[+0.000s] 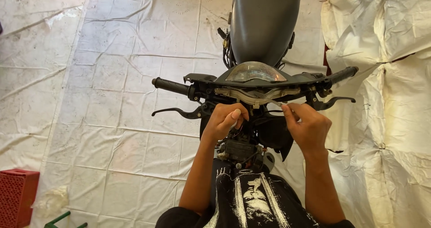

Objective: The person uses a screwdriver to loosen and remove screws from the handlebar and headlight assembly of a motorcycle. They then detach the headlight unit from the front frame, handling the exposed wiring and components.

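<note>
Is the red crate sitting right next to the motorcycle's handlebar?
No, the red crate sits at the lower left corner of the white tarp, well away from the handlebar.

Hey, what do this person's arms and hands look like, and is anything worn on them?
Both forearms are bare, with no gloves, watch or rings that I can make out on the left hand or the right hand. The short black sleeves belong to a black T-shirt with a white print.
</note>
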